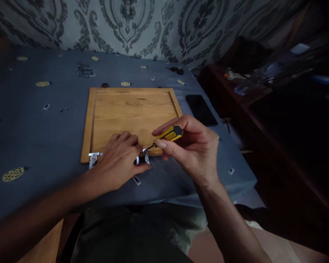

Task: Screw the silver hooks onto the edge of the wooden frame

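Note:
A framed wooden panel point(131, 113) lies flat on the blue cloth. My right hand point(199, 153) is closed around the yellow and black handle of a small screwdriver point(168, 136). The screwdriver slants down to the left, its tip at a metal hinge point(146, 157) on the panel's near edge. Pressed over that same edge, my left hand point(119, 159) has its fingers and thumb around the hinge and hides part of it. Another metal hinge point(93, 159) sits at the panel's near left corner, partly behind my left wrist.
A black phone point(201, 109) lies to the right of the panel. Small screws point(64, 109) are at the left, a bundle of metal pieces point(84, 69) is farther back, and a dark object point(177, 70) lies at the back right. A dark wooden ledge point(235, 96) flanks the table.

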The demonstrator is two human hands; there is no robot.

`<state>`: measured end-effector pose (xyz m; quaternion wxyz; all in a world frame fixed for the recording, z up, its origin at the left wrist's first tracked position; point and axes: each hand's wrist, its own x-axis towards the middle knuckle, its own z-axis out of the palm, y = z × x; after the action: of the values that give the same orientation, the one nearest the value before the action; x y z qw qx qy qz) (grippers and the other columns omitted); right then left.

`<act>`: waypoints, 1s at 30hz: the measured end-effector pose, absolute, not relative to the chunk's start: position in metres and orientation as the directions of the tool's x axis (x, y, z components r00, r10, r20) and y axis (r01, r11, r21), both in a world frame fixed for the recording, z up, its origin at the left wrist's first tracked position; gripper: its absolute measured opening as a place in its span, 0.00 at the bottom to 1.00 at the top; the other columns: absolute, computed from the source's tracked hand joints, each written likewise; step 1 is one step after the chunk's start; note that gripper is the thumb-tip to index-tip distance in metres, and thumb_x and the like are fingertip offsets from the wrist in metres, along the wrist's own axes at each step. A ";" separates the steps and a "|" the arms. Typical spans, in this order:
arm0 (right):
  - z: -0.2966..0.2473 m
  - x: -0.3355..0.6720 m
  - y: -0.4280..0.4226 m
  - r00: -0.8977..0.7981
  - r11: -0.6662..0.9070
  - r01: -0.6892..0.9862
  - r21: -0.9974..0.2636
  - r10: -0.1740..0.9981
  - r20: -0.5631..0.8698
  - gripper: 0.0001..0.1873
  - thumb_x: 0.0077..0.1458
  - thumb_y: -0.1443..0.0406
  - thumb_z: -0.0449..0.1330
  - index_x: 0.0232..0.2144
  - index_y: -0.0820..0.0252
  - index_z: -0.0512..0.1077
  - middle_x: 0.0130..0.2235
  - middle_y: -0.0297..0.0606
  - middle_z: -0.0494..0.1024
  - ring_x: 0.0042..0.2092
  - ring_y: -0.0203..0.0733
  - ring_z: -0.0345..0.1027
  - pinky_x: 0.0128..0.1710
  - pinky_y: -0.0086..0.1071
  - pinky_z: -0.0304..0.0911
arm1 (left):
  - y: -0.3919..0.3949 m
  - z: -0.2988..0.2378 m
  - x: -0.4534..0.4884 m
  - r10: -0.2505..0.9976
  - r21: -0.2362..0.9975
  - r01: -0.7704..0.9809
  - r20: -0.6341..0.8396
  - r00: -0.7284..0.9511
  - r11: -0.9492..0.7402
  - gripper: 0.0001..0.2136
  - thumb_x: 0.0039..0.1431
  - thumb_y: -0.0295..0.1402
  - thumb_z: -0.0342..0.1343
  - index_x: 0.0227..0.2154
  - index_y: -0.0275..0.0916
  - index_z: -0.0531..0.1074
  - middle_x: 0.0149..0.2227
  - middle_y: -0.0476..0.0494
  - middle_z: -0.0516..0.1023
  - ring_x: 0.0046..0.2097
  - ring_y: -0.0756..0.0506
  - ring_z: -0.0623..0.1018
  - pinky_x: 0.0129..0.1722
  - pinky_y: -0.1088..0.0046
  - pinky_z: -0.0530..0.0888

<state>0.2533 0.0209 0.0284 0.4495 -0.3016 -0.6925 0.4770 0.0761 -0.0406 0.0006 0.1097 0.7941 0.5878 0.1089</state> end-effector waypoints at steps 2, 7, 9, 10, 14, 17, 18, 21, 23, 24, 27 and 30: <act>0.029 0.253 0.021 -0.432 0.329 -0.038 -0.944 0.846 0.312 0.22 0.50 0.51 0.77 0.29 0.57 0.72 0.34 0.32 0.82 0.23 0.30 0.70 0.19 0.25 0.71 | -0.041 0.000 0.076 0.957 0.305 0.908 0.042 0.287 -0.286 0.14 0.60 0.44 0.69 0.42 0.40 0.81 0.43 0.42 0.80 0.49 0.36 0.74 0.49 0.56 0.69; 0.033 0.260 0.023 -0.523 0.290 -0.054 -0.955 0.807 0.275 0.17 0.60 0.52 0.70 0.45 0.54 0.79 0.41 0.34 0.84 0.26 0.32 0.77 0.28 0.29 0.78 | -0.041 0.001 0.076 0.955 0.300 0.908 0.038 0.295 -0.292 0.14 0.60 0.45 0.69 0.40 0.39 0.81 0.42 0.42 0.80 0.49 0.36 0.75 0.49 0.56 0.69; 0.033 0.260 0.023 -0.515 0.297 -0.064 -0.953 0.808 0.286 0.13 0.60 0.54 0.71 0.41 0.54 0.80 0.40 0.33 0.84 0.25 0.31 0.76 0.27 0.28 0.77 | -0.041 0.002 0.076 0.956 0.304 0.909 0.026 0.292 -0.286 0.14 0.60 0.45 0.69 0.40 0.39 0.81 0.42 0.42 0.80 0.49 0.36 0.75 0.49 0.56 0.69; 0.033 0.259 0.023 -0.497 0.304 -0.073 -0.950 0.815 0.299 0.12 0.58 0.55 0.72 0.37 0.55 0.80 0.39 0.33 0.84 0.24 0.30 0.74 0.24 0.27 0.76 | -0.041 0.002 0.076 0.957 0.308 0.908 0.025 0.290 -0.284 0.14 0.60 0.44 0.69 0.41 0.40 0.81 0.42 0.42 0.80 0.49 0.36 0.75 0.49 0.56 0.69; 0.031 0.253 0.024 -0.415 0.296 -0.094 -0.951 0.856 0.308 0.20 0.50 0.53 0.77 0.28 0.56 0.72 0.34 0.31 0.84 0.20 0.28 0.69 0.17 0.24 0.69 | -0.041 0.001 0.076 0.956 0.318 0.903 0.040 0.291 -0.289 0.13 0.60 0.44 0.69 0.43 0.41 0.82 0.44 0.42 0.80 0.50 0.35 0.75 0.51 0.54 0.69; 0.030 0.255 0.026 -0.449 0.274 -0.108 -0.956 0.844 0.293 0.20 0.50 0.52 0.77 0.32 0.55 0.72 0.34 0.30 0.84 0.21 0.30 0.70 0.19 0.25 0.70 | -0.041 0.002 0.076 0.956 0.306 0.908 0.028 0.292 -0.286 0.15 0.60 0.44 0.70 0.43 0.39 0.82 0.43 0.41 0.80 0.50 0.35 0.75 0.51 0.54 0.70; 0.031 0.256 0.026 -0.469 0.275 -0.103 -0.956 0.834 0.290 0.19 0.52 0.52 0.76 0.36 0.54 0.75 0.35 0.30 0.84 0.22 0.30 0.72 0.21 0.26 0.72 | -0.041 0.003 0.076 0.957 0.299 0.912 0.021 0.290 -0.283 0.15 0.60 0.44 0.70 0.42 0.38 0.82 0.42 0.41 0.80 0.50 0.35 0.75 0.51 0.54 0.71; 0.032 0.260 0.026 -0.502 0.297 -0.074 -0.952 0.814 0.293 0.16 0.59 0.53 0.71 0.45 0.52 0.79 0.39 0.32 0.84 0.24 0.32 0.75 0.26 0.29 0.77 | -0.040 0.004 0.077 0.958 0.291 0.916 0.006 0.287 -0.277 0.15 0.60 0.44 0.70 0.39 0.37 0.82 0.41 0.40 0.80 0.49 0.34 0.76 0.50 0.53 0.71; 0.032 0.260 0.026 -0.483 0.317 -0.072 -0.946 0.819 0.311 0.13 0.58 0.55 0.72 0.40 0.54 0.80 0.39 0.33 0.84 0.24 0.31 0.75 0.24 0.28 0.75 | -0.040 0.005 0.077 0.958 0.294 0.916 0.001 0.285 -0.273 0.14 0.60 0.44 0.70 0.39 0.37 0.82 0.41 0.40 0.80 0.50 0.34 0.76 0.50 0.53 0.71; 0.033 0.258 0.026 -0.464 0.324 -0.081 -0.942 0.825 0.324 0.13 0.56 0.55 0.74 0.36 0.55 0.80 0.38 0.33 0.84 0.23 0.30 0.74 0.22 0.27 0.74 | -0.040 0.005 0.077 0.959 0.297 0.915 -0.001 0.285 -0.271 0.14 0.60 0.43 0.70 0.40 0.37 0.82 0.42 0.40 0.80 0.50 0.34 0.76 0.50 0.53 0.71; 0.033 0.253 0.027 -0.413 0.321 -0.103 -0.942 0.847 0.334 0.19 0.48 0.54 0.78 0.28 0.56 0.74 0.34 0.31 0.84 0.22 0.30 0.71 0.16 0.24 0.68 | -0.040 0.006 0.078 0.961 0.309 0.915 -0.013 0.278 -0.260 0.14 0.60 0.43 0.70 0.43 0.39 0.82 0.44 0.41 0.81 0.51 0.34 0.76 0.51 0.52 0.71; 0.033 0.254 0.028 -0.432 0.288 -0.107 -0.952 0.849 0.305 0.20 0.47 0.52 0.78 0.30 0.54 0.74 0.33 0.30 0.84 0.22 0.31 0.71 0.17 0.25 0.69 | -0.039 0.007 0.078 0.961 0.322 0.911 -0.019 0.276 -0.256 0.14 0.61 0.43 0.69 0.43 0.39 0.82 0.45 0.41 0.81 0.52 0.34 0.76 0.51 0.52 0.71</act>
<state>0.2536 0.0278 0.0333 0.4534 -0.2799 -0.6621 0.5270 0.0778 -0.0394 0.0073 0.1363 0.7871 0.5947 0.0906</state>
